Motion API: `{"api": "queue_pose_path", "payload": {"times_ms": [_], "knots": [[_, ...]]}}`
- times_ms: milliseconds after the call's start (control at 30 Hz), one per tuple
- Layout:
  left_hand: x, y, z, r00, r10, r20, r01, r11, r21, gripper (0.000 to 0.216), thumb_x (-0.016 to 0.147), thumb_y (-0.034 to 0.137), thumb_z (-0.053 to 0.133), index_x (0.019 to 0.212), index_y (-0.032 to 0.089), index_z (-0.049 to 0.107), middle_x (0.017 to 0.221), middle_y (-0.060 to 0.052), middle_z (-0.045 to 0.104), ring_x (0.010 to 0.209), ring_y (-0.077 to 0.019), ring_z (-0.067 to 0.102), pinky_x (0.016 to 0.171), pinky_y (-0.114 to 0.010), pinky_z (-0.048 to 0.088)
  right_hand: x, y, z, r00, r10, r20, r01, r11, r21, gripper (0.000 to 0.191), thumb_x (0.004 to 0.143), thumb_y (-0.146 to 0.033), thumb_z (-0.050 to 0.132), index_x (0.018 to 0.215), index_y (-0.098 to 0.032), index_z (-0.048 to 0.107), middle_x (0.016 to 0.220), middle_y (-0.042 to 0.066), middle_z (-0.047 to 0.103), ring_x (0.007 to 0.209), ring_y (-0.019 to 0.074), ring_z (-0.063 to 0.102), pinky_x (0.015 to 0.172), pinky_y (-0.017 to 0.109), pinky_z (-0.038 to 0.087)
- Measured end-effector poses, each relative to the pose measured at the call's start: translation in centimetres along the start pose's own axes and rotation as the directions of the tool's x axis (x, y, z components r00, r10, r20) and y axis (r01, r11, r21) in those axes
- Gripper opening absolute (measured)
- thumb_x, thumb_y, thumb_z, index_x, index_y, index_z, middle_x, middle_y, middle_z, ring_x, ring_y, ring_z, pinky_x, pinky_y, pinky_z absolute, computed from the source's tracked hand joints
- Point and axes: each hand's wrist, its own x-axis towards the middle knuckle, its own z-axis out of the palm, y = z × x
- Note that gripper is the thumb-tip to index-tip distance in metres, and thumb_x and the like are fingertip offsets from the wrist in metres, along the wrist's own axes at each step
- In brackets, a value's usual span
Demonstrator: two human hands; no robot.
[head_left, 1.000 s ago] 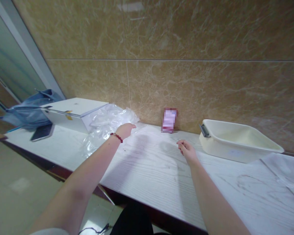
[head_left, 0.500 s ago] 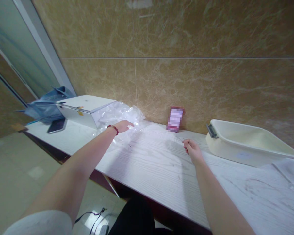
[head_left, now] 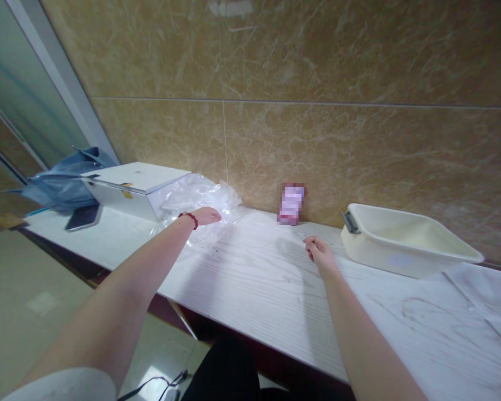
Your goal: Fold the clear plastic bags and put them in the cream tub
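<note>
left hand (head_left: 206,215): has slid slightly left over the clear plastic sheet (head_left: 196,197), now flatter, palm down on it
plastic sheet: near edge bunched closer in

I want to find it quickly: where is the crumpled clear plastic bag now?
In the head view, the crumpled clear plastic bag lies left on the white wooden table, touched by the left hand, beside the flat white box.

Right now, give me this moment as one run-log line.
left hand: flat on clear plastic sheet | right hand: curled on white table | nearby: cream basin, white box
</note>
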Motion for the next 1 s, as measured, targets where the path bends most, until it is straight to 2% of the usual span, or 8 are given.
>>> {"api": "queue_pose_path", "payload": {"times_ms": [200,367,533,733,867,1000], "knots": [[0.5,0.3,0.3,0.995,-0.046,-0.085,0.046,0.999,-0.003,0.033,0.069,0.036,0.04,0.086,0.021,0.065,0.09,-0.002,0.065,0.085,-0.017,0.056,0.074,-0.021,0.039,0.0,-0.1,0.0,1.0,-0.001,-0.024,0.0,1.0,-0.015,0.024,0.067,-0.041,0.048,0.072,-0.018,0.051,0.053,-0.005,0.042,0.039,0.0051,0.035,0.037,0.018,0.024],[0.7,-0.5,-0.4,0.974,-0.13,-0.187,0.131,0.991,-0.009,0.037,0.069,0.033,0.041,0.097,0.018,0.06,0.09,-0.006,0.064,0.085,-0.0191,0.056,0.072,-0.025,0.039,0.1,0.1,0.0,0.999,-0.013,-0.03,0.012,1.0,-0.014,0.024,0.066,-0.042,0.047,0.071,-0.019,0.05,0.052,-0.005,0.042,0.039,0.0053,0.035,0.037,0.018,0.025],[0.4,-0.8,-1.1,0.967,-0.136,-0.214,0.132,0.991,-0.035,0.027,0.068,0.033,0.042,0.075,0.019,0.064,0.083,-0.005,0.064,0.079,-0.0183,0.057,0.07,-0.024,0.039,0.1,0.1,0.1,1.0,-0.007,-0.027,0.007,1.0,-0.013,0.024,0.066,-0.043,0.048,0.071,-0.019,0.05,0.052,-0.006,0.042,0.038,0.0052,0.034,0.036,0.019,0.024],[-0.1,-0.3,-2.4,0.923,-0.197,-0.331,0.16,0.978,-0.136,0.03,0.071,0.036,0.038,0.079,0.017,0.06,0.08,-0.004,0.063,0.076,-0.0171,0.057,0.066,-0.023,0.041,0.0,0.0,0.0,1.0,-0.006,-0.013,0.006,1.0,-0.011,0.025,0.068,-0.042,0.047,0.073,-0.019,0.051,0.053,-0.005,0.042,0.039,0.0046,0.034,0.036,0.018,0.024],[-0.2,-0.3,-3.0,0.914,-0.23,-0.335,0.168,0.964,-0.204,0.024,0.065,0.032,0.046,0.079,0.017,0.058,0.074,-0.002,0.064,0.069,-0.0145,0.058,0.06,-0.02,0.042,0.0,-0.1,0.0,1.0,-0.006,-0.017,0.006,1.0,-0.007,0.026,0.067,-0.043,0.048,0.073,-0.018,0.051,0.053,-0.005,0.042,0.039,0.0045,0.034,0.036,0.018,0.023],[-0.2,-0.5,-3.1,0.92,-0.224,-0.321,0.139,0.954,-0.267,0.03,0.061,0.032,0.052,0.086,0.018,0.057,0.073,0.0,0.064,0.067,-0.0135,0.058,0.06,-0.02,0.042,0.0,-0.1,0.0,1.0,-0.012,-0.021,0.012,1.0,-0.009,0.028,0.066,-0.045,0.048,0.072,-0.018,0.051,0.052,-0.005,0.042,0.039,0.0047,0.034,0.036,0.018,0.023]]}}
